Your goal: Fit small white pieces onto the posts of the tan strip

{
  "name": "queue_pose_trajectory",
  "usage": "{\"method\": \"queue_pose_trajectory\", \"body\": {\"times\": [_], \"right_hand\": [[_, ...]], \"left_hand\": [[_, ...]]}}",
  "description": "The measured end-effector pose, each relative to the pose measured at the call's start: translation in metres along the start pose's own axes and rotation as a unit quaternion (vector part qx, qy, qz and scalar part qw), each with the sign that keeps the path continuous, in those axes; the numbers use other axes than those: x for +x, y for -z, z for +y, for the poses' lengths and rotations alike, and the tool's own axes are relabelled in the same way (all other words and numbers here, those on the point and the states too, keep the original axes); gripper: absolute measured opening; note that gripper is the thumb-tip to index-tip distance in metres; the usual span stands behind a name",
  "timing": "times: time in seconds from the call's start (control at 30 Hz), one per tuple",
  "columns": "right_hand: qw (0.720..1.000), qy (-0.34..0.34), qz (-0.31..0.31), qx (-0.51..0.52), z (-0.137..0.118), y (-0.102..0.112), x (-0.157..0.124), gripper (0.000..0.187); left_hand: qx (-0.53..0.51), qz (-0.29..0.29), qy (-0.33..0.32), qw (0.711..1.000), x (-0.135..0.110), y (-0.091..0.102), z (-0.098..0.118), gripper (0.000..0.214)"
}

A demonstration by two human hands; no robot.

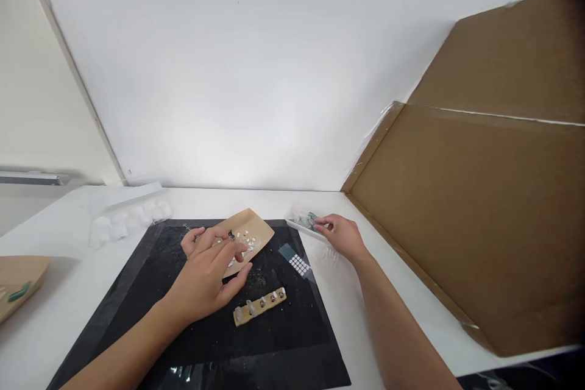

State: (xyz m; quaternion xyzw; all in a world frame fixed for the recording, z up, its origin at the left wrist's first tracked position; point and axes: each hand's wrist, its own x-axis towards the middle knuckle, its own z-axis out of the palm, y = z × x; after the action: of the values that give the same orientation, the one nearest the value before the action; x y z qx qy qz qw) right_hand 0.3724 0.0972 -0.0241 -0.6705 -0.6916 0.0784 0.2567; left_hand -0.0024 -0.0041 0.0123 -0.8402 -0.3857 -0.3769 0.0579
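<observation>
My left hand (211,271) hovers over a brown paper tray (261,231) that holds many small white pieces (249,242). Its fingers are spread and nothing shows in them. On the right, my right hand (340,234) reaches into a small white container (299,226) of green pieces (307,219). Thumb and forefinger are pinched together there; what lies between them is too small to make out. Below the paper tray, a tan strip (253,312) lies on the black mat, with several round metallic and pale pieces along it.
A black mat (183,353) covers the middle of the white table. Near its right edge lies a sheet of white dots (299,264). A clear plastic tray (130,219) stands back left, another paper tray (27,268) far left. Cardboard panels (479,207) rise on the right.
</observation>
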Motion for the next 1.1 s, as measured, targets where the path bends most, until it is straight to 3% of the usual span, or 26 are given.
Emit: {"method": "queue_pose_trajectory", "body": {"times": [0.47,0.7,0.83,1.1], "right_hand": [[0.996,-0.009,0.050,0.072,0.003,0.007,-0.005,0.032],[0.995,0.006,0.052,0.082,0.005,-0.002,-0.005,0.028],[0.993,0.013,0.085,0.085,0.003,-0.006,-0.002,0.033],[0.981,-0.016,0.115,0.157,-0.002,-0.001,-0.002,0.033]], "left_hand": [[0.052,-0.014,0.020,0.998,-0.001,-0.006,-0.012,0.013],[0.103,-0.042,0.062,0.992,0.000,-0.007,-0.023,0.014],[0.119,-0.055,0.075,0.989,0.002,-0.005,-0.030,0.015],[0.155,-0.075,0.109,0.979,-0.001,-0.008,-0.040,0.017]]}}
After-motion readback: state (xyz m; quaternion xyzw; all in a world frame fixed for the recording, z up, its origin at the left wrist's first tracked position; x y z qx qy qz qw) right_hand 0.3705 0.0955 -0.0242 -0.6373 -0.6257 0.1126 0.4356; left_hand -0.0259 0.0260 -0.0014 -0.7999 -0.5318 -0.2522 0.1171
